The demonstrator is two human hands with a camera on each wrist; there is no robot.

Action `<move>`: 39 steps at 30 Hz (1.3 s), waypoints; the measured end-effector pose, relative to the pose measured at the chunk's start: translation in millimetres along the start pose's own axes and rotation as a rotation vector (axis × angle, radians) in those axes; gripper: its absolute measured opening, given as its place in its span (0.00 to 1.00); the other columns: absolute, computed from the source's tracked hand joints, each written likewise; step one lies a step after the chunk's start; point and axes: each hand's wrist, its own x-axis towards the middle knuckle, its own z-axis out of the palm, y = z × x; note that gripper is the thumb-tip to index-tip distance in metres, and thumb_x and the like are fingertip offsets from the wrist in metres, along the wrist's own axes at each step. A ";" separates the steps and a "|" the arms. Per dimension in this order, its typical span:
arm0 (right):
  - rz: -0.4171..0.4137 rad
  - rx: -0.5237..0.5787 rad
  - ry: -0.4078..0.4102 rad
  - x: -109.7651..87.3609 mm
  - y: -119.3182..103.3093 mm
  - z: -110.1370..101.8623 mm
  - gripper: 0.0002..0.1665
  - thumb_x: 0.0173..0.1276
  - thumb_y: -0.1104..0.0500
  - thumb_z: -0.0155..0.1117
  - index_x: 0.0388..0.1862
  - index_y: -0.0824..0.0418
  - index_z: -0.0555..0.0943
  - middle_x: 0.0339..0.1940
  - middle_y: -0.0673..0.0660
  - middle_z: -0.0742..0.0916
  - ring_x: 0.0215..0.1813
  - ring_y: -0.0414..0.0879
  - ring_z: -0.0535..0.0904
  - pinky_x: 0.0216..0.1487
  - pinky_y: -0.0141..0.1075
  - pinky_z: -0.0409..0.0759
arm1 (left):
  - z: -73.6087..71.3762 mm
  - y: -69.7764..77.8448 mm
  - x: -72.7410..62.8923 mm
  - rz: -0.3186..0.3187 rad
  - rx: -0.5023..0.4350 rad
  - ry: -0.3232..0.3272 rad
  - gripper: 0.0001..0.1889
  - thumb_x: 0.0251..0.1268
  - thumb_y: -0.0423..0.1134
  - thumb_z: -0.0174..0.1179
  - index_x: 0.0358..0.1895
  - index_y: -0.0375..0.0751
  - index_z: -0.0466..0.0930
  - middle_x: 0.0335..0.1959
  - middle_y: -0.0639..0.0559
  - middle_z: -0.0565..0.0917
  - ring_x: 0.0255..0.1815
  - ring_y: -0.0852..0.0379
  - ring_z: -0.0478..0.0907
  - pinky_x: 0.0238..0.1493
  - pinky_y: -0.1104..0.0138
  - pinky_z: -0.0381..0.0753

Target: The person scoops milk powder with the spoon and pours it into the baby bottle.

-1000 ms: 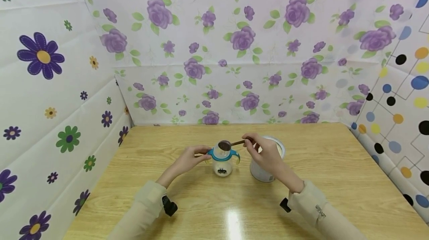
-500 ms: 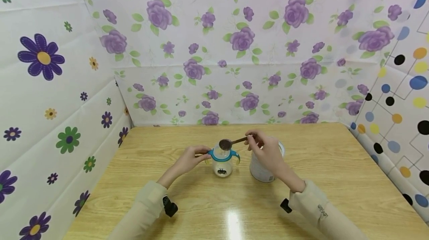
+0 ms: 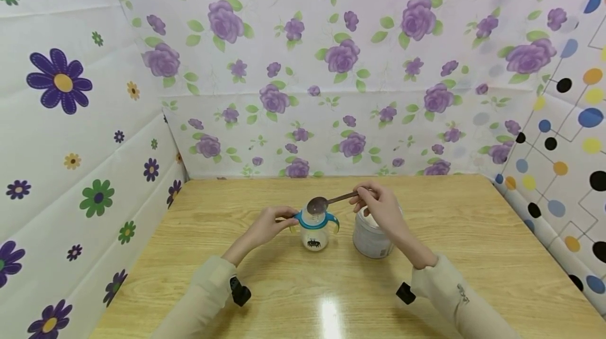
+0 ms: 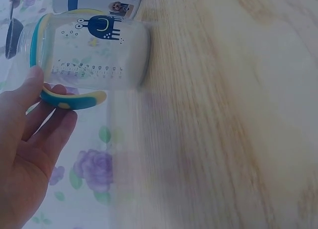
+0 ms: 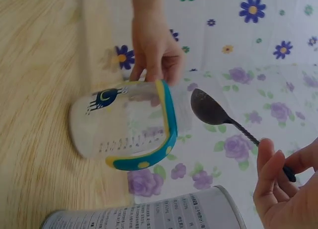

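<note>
Left hand (image 3: pixel 266 225) is grasping one handle (image 4: pixel 74 101) of the bottle (image 3: pixel 314 239) between thumb and fingers; the bottle is standing upright on the table (image 3: pixel 284 291), near the can (image 3: pixel 372 240), with whitish contents showing at its base. Right hand (image 3: pixel 383 210) is pinching the spoon (image 5: pixel 210 108) near the end of its shaft, and the spoon's bowl is hanging just above the bottle's mouth. Whether the bowl is carrying anything: cannot tell. Judgement on technique: the bowl should be sitting low and centred, turning slowly so that any load is dropping inside, while the left hold is bracing the bottle against tipping
</note>
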 end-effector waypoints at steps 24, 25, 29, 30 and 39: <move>0.161 0.136 -0.034 6.1 -2.3 -13.6 0.19 0.79 0.53 0.47 0.53 0.68 0.75 0.27 0.44 0.85 0.29 0.36 0.79 0.29 0.29 0.76 | -2.3 0.0 0.9 0.010 0.028 -0.008 0.10 0.67 0.43 0.60 0.48 0.49 0.84 0.44 0.53 0.87 0.46 0.56 0.84 0.46 0.68 0.84; 0.160 0.142 -0.031 6.2 -2.6 -14.7 0.19 0.79 0.53 0.47 0.52 0.68 0.75 0.27 0.44 0.85 0.29 0.36 0.79 0.29 0.29 0.76 | -2.1 -0.1 0.8 0.012 0.030 -0.008 0.10 0.67 0.43 0.60 0.48 0.49 0.84 0.44 0.53 0.87 0.46 0.56 0.84 0.46 0.68 0.84; 0.158 0.159 -0.020 7.1 -3.5 -18.6 0.17 0.79 0.54 0.46 0.50 0.66 0.76 0.27 0.44 0.84 0.29 0.36 0.79 0.30 0.30 0.77 | -1.4 -0.6 1.0 0.026 0.032 -0.002 0.11 0.67 0.44 0.60 0.48 0.47 0.84 0.44 0.52 0.87 0.46 0.56 0.84 0.45 0.68 0.85; 0.158 0.161 -0.016 7.3 -3.7 -19.4 0.17 0.79 0.54 0.46 0.50 0.65 0.76 0.27 0.44 0.84 0.29 0.36 0.79 0.30 0.29 0.77 | -1.3 -0.8 1.2 0.027 0.032 0.000 0.11 0.67 0.44 0.60 0.48 0.47 0.84 0.44 0.52 0.87 0.46 0.56 0.84 0.45 0.68 0.85; 0.168 0.183 -0.007 8.0 -2.8 -24.8 0.15 0.79 0.54 0.48 0.46 0.63 0.78 0.26 0.45 0.84 0.28 0.36 0.78 0.30 0.28 0.77 | -0.7 -0.8 1.6 0.010 0.037 -0.006 0.10 0.67 0.43 0.60 0.48 0.48 0.84 0.44 0.52 0.87 0.46 0.56 0.84 0.45 0.69 0.84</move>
